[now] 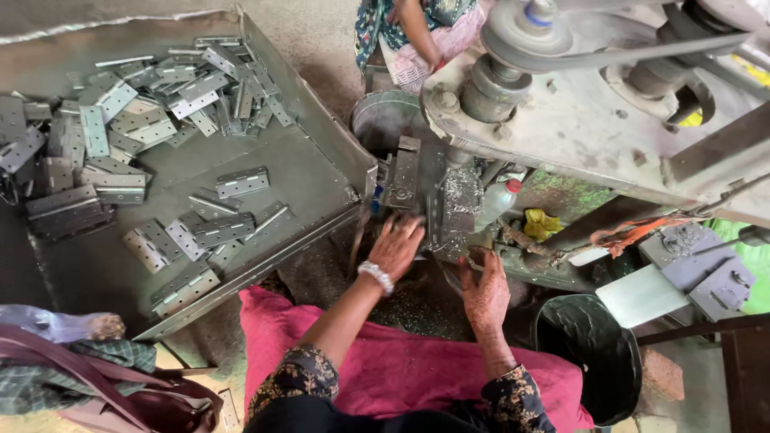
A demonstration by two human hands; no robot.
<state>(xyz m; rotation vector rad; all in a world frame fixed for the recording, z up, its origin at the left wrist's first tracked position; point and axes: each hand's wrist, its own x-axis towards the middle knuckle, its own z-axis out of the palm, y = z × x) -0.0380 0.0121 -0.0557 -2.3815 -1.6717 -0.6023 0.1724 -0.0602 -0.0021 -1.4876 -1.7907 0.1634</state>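
steel tray [321, 172], heaped hinges [152, 112], gritty concrete floor [321, 40]

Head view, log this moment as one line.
left hand at drill clamp | right hand at machine base | flat grey metal hinges on tray

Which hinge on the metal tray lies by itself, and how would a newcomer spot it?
Start at the big grey metal tray left of the machine. Between the far heap of hinges and the smaller near cluster lies the lone hinge: flat, opened out, touching no other.
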